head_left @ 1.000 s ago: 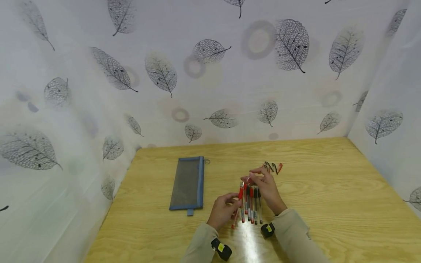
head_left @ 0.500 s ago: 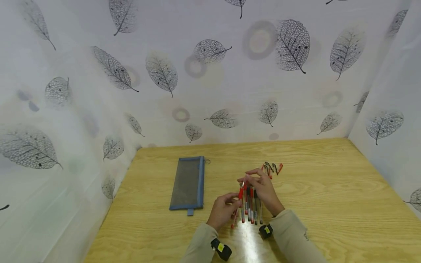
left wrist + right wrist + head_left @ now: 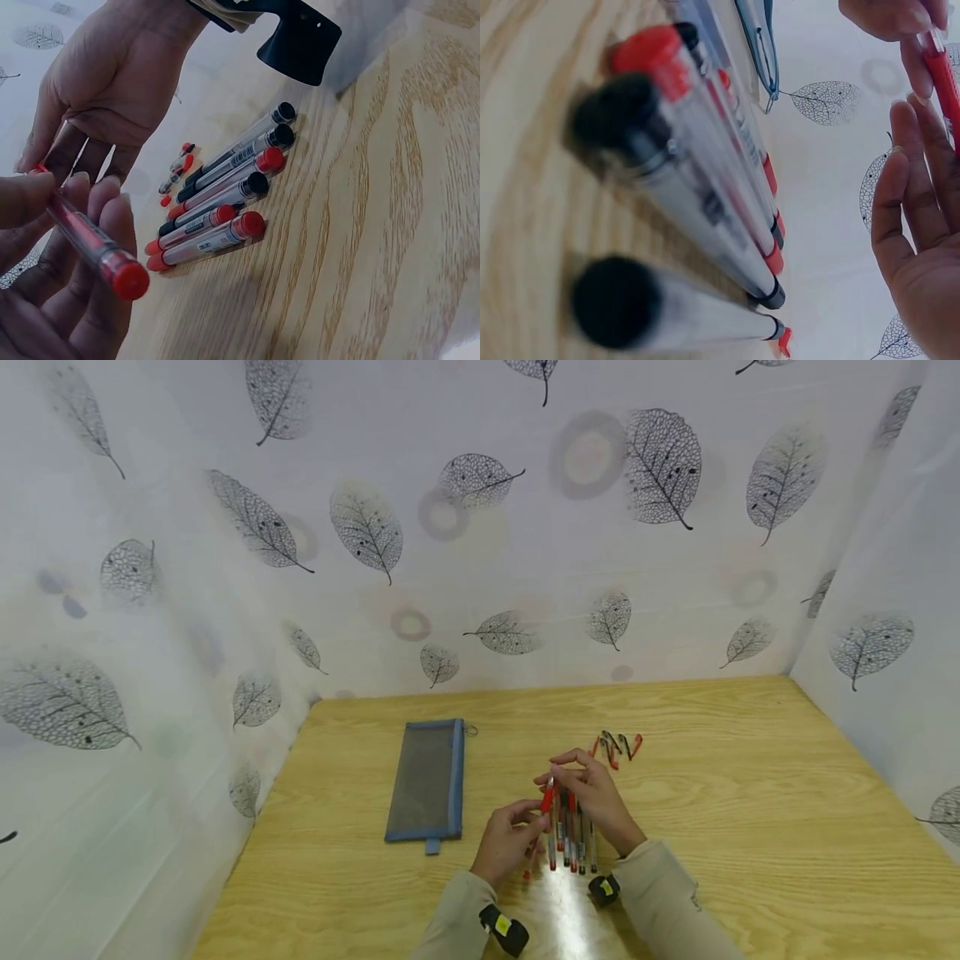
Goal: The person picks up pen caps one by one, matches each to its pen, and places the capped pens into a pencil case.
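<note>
As your two sleeved forearms angle inward from the near side of the wood-grain table, one blue-edged mesh zipper pouch lies flat on your left, towards the table's far-left corner. To its right, your left hand is turned inward with its fingers curled, gripping the barrel of one red gel pen; you have that pen tilted above the table, its red plug end towards you. Just right of it, six more gel pens lie side by side on the surface, three red and three black, pointing roughly at the far edge. Your right hand arches over their far ends, reaching leftward: thumb and fingertip pinch the upper end of the same red gel pen, while your other fingers extend loosely. Your fingertips partly cover that end. Beyond this hand, nearer the far edge, lies one loose group of red and black pen caps; they overlap, so you cannot count them surely.
</note>
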Demonstrator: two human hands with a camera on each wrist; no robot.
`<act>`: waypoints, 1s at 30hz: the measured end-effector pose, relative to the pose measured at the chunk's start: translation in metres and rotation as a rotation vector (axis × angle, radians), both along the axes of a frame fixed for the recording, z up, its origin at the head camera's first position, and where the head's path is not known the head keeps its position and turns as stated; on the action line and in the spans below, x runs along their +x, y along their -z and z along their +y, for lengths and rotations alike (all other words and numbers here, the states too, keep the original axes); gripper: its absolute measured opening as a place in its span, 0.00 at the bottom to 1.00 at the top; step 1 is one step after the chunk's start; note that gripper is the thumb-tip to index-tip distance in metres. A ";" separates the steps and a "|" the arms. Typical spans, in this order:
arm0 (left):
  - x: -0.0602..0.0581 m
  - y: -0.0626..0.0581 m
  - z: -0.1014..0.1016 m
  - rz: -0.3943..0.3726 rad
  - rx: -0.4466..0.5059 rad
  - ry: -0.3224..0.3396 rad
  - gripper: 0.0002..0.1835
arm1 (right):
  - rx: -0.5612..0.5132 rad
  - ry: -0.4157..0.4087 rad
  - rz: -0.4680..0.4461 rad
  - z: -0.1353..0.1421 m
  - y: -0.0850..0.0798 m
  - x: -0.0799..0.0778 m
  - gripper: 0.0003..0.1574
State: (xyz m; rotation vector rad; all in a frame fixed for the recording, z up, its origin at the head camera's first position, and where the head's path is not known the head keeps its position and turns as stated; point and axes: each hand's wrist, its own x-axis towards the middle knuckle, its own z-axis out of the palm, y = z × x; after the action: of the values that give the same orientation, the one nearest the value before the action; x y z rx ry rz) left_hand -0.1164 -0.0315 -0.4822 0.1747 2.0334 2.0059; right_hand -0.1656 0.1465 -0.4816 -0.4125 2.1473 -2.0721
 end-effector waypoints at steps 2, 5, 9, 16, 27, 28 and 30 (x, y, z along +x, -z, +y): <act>0.000 0.000 0.001 -0.014 0.013 -0.006 0.17 | -0.016 0.004 0.001 -0.001 0.000 0.001 0.20; -0.001 0.003 0.002 -0.026 0.021 -0.022 0.17 | -0.029 0.017 0.001 -0.004 0.000 0.002 0.19; -0.001 0.005 0.005 -0.048 0.042 -0.058 0.16 | -0.047 0.019 0.000 -0.007 0.000 0.004 0.18; 0.003 0.001 0.009 -0.097 0.138 -0.126 0.14 | -0.097 0.007 0.017 -0.011 0.000 0.006 0.17; 0.003 0.003 0.010 -0.158 0.159 -0.134 0.13 | -0.069 0.005 -0.013 -0.010 0.000 0.008 0.18; 0.003 0.004 0.010 -0.163 0.160 -0.131 0.13 | -0.062 0.003 -0.016 -0.009 0.000 0.008 0.19; 0.002 0.007 0.010 -0.170 0.161 -0.123 0.14 | -0.056 -0.006 -0.022 -0.009 0.000 0.007 0.19</act>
State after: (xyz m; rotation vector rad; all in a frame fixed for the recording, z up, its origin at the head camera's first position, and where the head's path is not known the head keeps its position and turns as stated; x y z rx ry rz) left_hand -0.1140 -0.0220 -0.4891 -0.0888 1.8205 2.1776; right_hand -0.1584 0.1378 -0.4817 -0.3997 2.0776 -2.1280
